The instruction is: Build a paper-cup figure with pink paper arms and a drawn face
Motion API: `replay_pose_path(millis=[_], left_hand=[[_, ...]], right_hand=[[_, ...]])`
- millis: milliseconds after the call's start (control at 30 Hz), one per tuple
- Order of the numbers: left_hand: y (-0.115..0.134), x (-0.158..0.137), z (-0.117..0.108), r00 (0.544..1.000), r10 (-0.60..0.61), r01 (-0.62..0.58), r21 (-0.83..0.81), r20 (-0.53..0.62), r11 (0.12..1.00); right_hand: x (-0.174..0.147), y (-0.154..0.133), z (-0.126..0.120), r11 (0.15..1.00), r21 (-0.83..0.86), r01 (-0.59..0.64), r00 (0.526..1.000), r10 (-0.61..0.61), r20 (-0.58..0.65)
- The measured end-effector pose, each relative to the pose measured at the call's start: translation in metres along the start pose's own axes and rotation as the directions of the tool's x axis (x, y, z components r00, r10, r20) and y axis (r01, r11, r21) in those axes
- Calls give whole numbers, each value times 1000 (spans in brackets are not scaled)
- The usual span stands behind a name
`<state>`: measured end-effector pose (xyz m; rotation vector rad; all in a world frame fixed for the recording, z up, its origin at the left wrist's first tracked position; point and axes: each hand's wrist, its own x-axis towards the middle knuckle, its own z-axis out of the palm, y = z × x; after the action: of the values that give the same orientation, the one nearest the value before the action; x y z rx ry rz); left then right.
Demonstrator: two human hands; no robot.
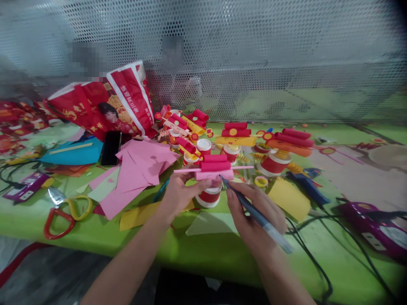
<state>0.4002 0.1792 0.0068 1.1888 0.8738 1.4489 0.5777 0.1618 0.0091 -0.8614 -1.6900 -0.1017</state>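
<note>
Pink paper roll (210, 175) between left hand (178, 191) pinching it and right hand (266, 206) gripping pen (260, 219).

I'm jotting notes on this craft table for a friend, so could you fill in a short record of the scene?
Left hand: gripping a pink-and-red paper figure
Right hand: holding a dark pen, tip at or very near the figure's pink roll
Under the figure: red-and-white cup
Left side: scissors, pink sheets, phone
Right side: yellow sheet
Beyond: red bag, perforated panel
</note>
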Motion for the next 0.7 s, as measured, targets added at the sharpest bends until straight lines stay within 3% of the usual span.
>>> replay_pose_path(millis=[700], left_hand=[[5, -1, 1, 999, -35, 35, 31, -4, 999]], right_hand=[[0, 1, 2, 1000, -4, -6, 1000, 6, 1]])
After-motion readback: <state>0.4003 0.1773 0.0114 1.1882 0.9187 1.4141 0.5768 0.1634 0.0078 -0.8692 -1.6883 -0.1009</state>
